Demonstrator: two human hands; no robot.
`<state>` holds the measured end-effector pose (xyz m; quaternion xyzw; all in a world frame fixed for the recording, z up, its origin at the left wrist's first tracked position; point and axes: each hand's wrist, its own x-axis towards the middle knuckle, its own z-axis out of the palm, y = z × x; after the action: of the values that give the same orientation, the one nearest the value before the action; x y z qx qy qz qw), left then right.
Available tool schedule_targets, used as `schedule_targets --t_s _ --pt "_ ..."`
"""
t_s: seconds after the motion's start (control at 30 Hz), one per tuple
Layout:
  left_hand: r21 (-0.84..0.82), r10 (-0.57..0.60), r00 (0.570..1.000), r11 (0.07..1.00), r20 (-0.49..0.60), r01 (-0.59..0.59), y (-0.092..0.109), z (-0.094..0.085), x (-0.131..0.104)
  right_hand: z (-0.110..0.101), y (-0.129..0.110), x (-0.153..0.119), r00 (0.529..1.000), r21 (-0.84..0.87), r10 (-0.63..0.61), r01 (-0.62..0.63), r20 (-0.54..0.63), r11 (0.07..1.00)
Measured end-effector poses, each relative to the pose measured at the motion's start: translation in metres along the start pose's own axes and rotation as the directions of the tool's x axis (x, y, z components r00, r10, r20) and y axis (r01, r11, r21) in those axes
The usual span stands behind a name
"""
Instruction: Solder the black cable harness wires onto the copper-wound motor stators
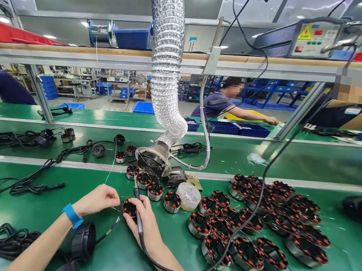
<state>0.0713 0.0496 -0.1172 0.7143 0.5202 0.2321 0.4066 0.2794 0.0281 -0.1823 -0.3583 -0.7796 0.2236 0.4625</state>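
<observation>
My left hand (pixel 99 200), with a blue band at the wrist, has thumb and fingers pinched on a thin wire that runs up from the fingertips. Just right of it, my right hand (pixel 145 220) holds a black soldering iron (pixel 139 221) and also has its fingers round a stator (pixel 129 209) with red-brown windings. A black cord trails from the iron to the right. Below the hands lies a black round housing (pixel 84 241) with coloured wire ends. Several stators (pixel 172 201) stand beyond the right hand, near a round pot (pixel 188 196).
Many more stators (pixel 246 253) cover the green bench at the right. A silver exhaust duct (pixel 166 58) hangs over the middle, its hood (pixel 154 158) near the bench. Black cables (pixel 8 240) lie at the left. People sit across at the far bench.
</observation>
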Motion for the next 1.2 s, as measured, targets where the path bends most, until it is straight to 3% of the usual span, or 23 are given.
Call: schedule_targets --t_s 0.27,0.47,0.6,0.7,0.8,0.93,1.07,1.2 --pt "-0.190 0.031 0.994 0.982 0.108 -0.010 0.004 0.010 0.008 -0.006 0.002 0.002 1.000 0.091 -0.006 0.003 0.030 0.996" --pt "-0.070 0.002 0.993 0.998 -0.121 -0.010 -0.003 0.009 0.009 -0.008 0.001 0.002 0.999 0.139 -0.010 0.004 0.037 0.990" --pt "0.004 0.019 1.000 1.000 0.003 -0.019 -0.011 0.010 0.006 -0.007 -0.001 0.002 0.999 0.152 -0.007 0.001 0.040 0.988" --pt "-0.066 0.034 0.994 0.997 0.100 -0.027 -0.013 0.011 0.006 -0.008 -0.001 0.003 0.999 0.166 -0.013 0.007 0.037 0.986" --pt "-0.166 0.069 0.994 0.985 0.090 -0.054 -0.009 0.014 0.009 -0.008 -0.002 0.003 0.999 0.178 -0.019 0.011 0.042 0.984" --pt "-0.266 -0.033 0.998 0.963 0.061 0.048 0.001 0.018 0.012 -0.008 -0.002 0.004 0.999 0.177 -0.017 0.008 0.046 0.984" --pt "-0.159 -0.040 0.999 0.987 -0.013 0.038 0.004 0.012 0.001 -0.007 -0.002 0.003 1.000 0.168 -0.009 0.005 0.025 0.986" --pt "-0.121 -0.042 0.981 0.991 0.190 0.066 0.001 0.004 -0.014 -0.008 -0.001 0.003 1.000 0.172 -0.002 -0.002 0.027 0.985"
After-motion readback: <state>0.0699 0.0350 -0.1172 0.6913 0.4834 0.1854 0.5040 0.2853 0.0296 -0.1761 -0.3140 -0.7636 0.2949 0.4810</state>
